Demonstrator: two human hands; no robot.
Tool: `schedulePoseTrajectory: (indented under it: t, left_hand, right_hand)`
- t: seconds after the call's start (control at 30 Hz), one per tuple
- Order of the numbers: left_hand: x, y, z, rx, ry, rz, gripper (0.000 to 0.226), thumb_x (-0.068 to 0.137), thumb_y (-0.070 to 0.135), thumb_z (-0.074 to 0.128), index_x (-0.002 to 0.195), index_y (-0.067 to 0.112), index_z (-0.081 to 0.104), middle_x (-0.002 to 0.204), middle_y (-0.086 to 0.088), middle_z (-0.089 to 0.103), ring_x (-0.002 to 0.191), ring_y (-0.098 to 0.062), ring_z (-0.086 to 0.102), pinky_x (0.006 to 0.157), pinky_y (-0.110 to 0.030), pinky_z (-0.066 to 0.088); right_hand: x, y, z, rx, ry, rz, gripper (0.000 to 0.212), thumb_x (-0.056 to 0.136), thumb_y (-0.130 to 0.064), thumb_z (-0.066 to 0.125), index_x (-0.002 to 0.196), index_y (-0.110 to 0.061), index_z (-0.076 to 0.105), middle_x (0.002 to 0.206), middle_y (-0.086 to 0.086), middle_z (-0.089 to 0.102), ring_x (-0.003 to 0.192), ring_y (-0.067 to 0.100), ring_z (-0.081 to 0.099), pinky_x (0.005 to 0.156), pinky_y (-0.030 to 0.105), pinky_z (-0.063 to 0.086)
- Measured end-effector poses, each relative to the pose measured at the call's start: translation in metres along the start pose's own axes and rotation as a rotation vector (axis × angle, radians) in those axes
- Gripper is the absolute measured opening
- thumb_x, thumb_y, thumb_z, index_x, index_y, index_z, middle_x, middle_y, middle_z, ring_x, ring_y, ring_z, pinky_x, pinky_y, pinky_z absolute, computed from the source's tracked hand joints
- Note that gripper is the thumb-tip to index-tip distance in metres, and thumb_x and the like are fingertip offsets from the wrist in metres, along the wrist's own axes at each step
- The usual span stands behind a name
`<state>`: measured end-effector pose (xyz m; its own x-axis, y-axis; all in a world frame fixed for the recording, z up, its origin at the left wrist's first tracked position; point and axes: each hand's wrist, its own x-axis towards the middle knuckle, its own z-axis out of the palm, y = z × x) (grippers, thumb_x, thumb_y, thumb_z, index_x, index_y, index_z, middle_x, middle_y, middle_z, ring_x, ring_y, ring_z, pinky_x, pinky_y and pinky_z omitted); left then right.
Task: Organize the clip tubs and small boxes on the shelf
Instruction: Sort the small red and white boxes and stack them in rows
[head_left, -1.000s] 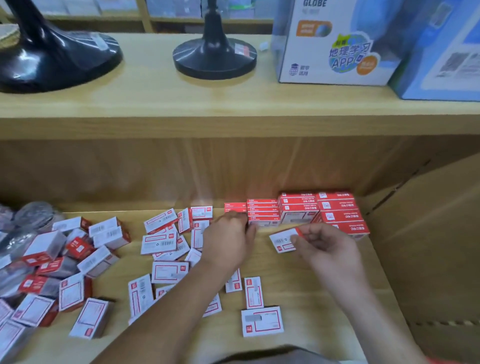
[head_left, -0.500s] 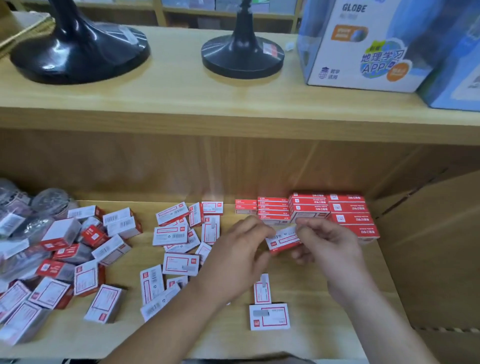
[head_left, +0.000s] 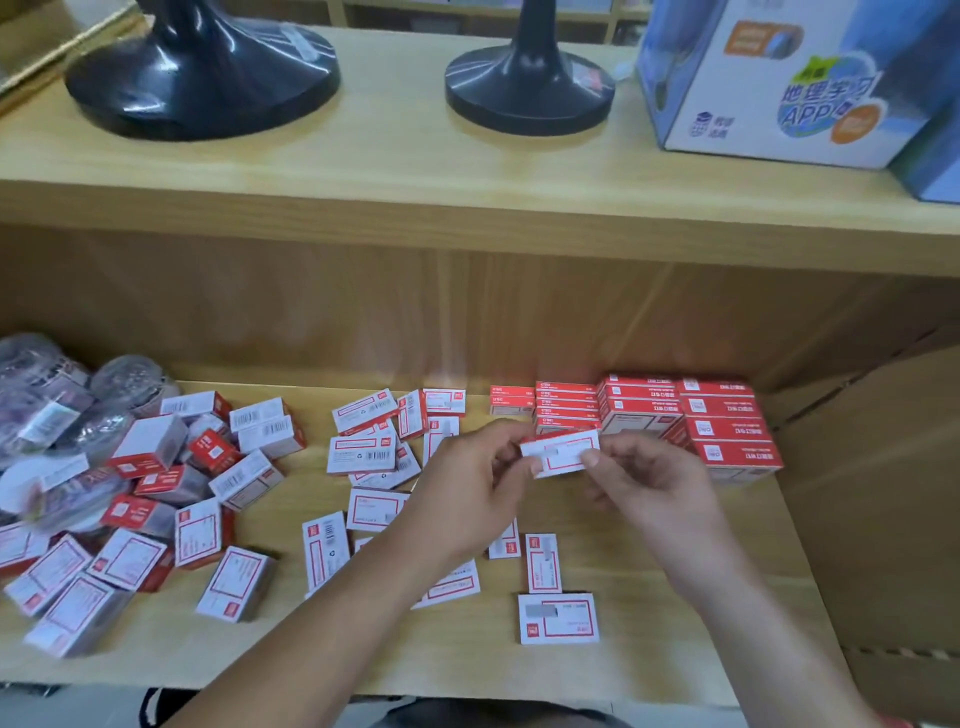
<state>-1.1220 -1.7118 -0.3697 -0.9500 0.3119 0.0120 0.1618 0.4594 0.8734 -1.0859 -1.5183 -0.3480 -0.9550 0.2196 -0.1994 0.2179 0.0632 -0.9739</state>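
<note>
Head view: we hold one small box just above the lower shelf, with left hand and right hand fingertips pinching its two ends. Stacked red boxes stand right behind it. Loose boxes and, seemingly, blurred clip tubs lie to the left.

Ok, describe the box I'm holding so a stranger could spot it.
On the lower wooden shelf, find the neat stack of red boxes at the back right. Just in front of it, a small white box with a red frame is pinched between left hand and right hand. It alone is held in the air.
</note>
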Motion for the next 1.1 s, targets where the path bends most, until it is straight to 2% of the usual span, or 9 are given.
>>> schedulePoseTrajectory:
  t: [0.1, 0.2, 0.33, 0.5, 0.6, 0.7, 0.77, 0.9, 1.1]
  left_hand:
    - [0.005, 0.001, 0.002, 0.092, -0.031, 0.052, 0.010, 0.094, 0.033, 0.068, 0.100, 0.027, 0.074, 0.081, 0.011, 0.064, 0.075, -0.008, 0.062, 0.068, -0.034, 0.051]
    - [0.006, 0.005, 0.010, -0.109, -0.050, 0.023, 0.008, 0.097, 0.027, 0.068, 0.093, 0.027, 0.075, 0.071, 0.014, 0.056, 0.063, -0.003, 0.050, 0.059, -0.024, 0.040]
    - [0.007, 0.003, 0.016, -0.121, -0.062, 0.017, 0.012, 0.094, 0.033, 0.068, 0.101, 0.029, 0.076, 0.085, 0.009, 0.068, 0.076, -0.007, 0.063, 0.069, -0.031, 0.052]
    - [0.008, 0.000, 0.005, 0.164, 0.014, 0.161, 0.034, 0.089, 0.032, 0.072, 0.122, 0.030, 0.066, 0.101, 0.016, 0.059, 0.086, -0.004, 0.061, 0.077, -0.025, 0.051]
    - [0.014, -0.004, 0.010, 0.323, -0.039, 0.207, 0.020, 0.091, 0.029, 0.066, 0.109, 0.029, 0.072, 0.092, 0.010, 0.062, 0.081, -0.011, 0.061, 0.071, -0.034, 0.053]
    - [0.022, -0.013, 0.017, 0.332, -0.008, 0.187, 0.019, 0.092, 0.028, 0.062, 0.107, 0.026, 0.073, 0.095, 0.007, 0.067, 0.084, -0.018, 0.065, 0.070, -0.039, 0.055]
    - [0.028, -0.014, 0.019, 0.327, 0.009, 0.211, 0.020, 0.093, 0.028, 0.063, 0.110, 0.024, 0.073, 0.098, 0.007, 0.068, 0.087, -0.016, 0.065, 0.072, -0.037, 0.055]
    - [0.035, -0.018, 0.022, 0.245, 0.059, 0.212, 0.019, 0.088, 0.019, 0.075, 0.106, 0.021, 0.072, 0.098, 0.010, 0.066, 0.082, -0.004, 0.059, 0.076, -0.030, 0.054]
    - [0.038, -0.014, 0.024, 0.178, 0.078, 0.232, 0.021, 0.083, 0.009, 0.078, 0.097, 0.021, 0.069, 0.087, 0.014, 0.061, 0.075, -0.004, 0.057, 0.072, -0.022, 0.052]
  right_hand:
    - [0.002, 0.001, 0.000, 0.105, 0.067, 0.001, 0.016, 0.090, -0.005, 0.071, 0.106, -0.006, 0.070, 0.087, 0.018, 0.075, 0.068, 0.025, 0.069, 0.062, 0.029, 0.057]
    - [0.000, 0.002, 0.000, 0.195, 0.006, 0.035, 0.030, 0.089, -0.004, 0.071, 0.118, -0.009, 0.067, 0.096, 0.016, 0.077, 0.082, 0.026, 0.072, 0.075, 0.040, 0.060]
    - [0.001, 0.011, 0.003, 0.085, -0.085, 0.018, 0.016, 0.095, -0.001, 0.062, 0.107, -0.007, 0.070, 0.097, 0.007, 0.078, 0.092, 0.027, 0.074, 0.079, 0.043, 0.060]
    - [0.014, 0.032, -0.009, -0.785, -0.009, -0.467, 0.027, 0.091, -0.007, 0.068, 0.106, -0.029, 0.071, 0.089, -0.010, 0.059, 0.082, 0.013, 0.062, 0.074, 0.034, 0.052]
    - [0.020, 0.033, -0.007, -0.824, -0.012, -0.423, 0.028, 0.087, -0.009, 0.074, 0.107, -0.029, 0.073, 0.091, -0.010, 0.055, 0.086, 0.013, 0.061, 0.075, 0.038, 0.054]
    - [0.025, 0.038, -0.004, -0.665, 0.088, -0.378, 0.027, 0.083, -0.007, 0.078, 0.103, -0.025, 0.073, 0.086, -0.015, 0.063, 0.077, 0.008, 0.064, 0.075, 0.036, 0.056]
    - [0.026, 0.042, -0.005, -0.588, 0.166, -0.306, 0.022, 0.082, -0.014, 0.080, 0.096, -0.027, 0.070, 0.077, -0.017, 0.067, 0.072, 0.005, 0.065, 0.071, 0.033, 0.056]
    - [0.029, 0.053, -0.004, -0.768, 0.193, -0.276, 0.012, 0.082, -0.028, 0.079, 0.080, -0.021, 0.069, 0.072, -0.009, 0.061, 0.072, 0.017, 0.062, 0.065, 0.028, 0.046]
    - [0.033, 0.057, -0.001, -0.852, 0.202, -0.251, 0.017, 0.081, -0.034, 0.080, 0.083, -0.020, 0.071, 0.072, -0.011, 0.043, 0.070, 0.021, 0.057, 0.064, 0.025, 0.036]
